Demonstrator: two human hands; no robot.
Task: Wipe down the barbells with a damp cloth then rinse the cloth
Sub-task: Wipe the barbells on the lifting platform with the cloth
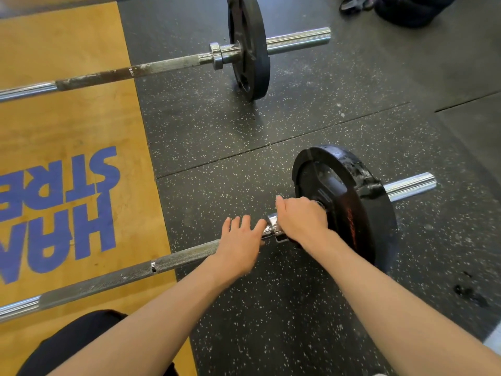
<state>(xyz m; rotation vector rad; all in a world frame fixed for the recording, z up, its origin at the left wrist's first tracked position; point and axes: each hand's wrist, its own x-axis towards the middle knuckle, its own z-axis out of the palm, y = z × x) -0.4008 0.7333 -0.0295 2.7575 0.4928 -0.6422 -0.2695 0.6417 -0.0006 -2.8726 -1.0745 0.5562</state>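
Observation:
The near barbell (173, 260) lies on the floor with a black plate (352, 202) on its right sleeve. My left hand (238, 241) rests flat on the knurled shaft just left of the chrome collar (272, 226), fingers spread and pointing forward. Curled around the sleeve between the collar and the plate is my right hand (299, 218). A second barbell (151, 67) with a rusty, stained shaft and its own black plate (249, 47) lies farther away. No cloth shows in either hand or on the floor.
Black speckled rubber flooring (244, 137) runs under both plates. A yellow wooden platform with blue lettering (62, 147) lies under the shafts at left. A dark bag and shoe (401, 8) sit at the top right. My dark-clothed knee (70, 346) shows at the bottom left.

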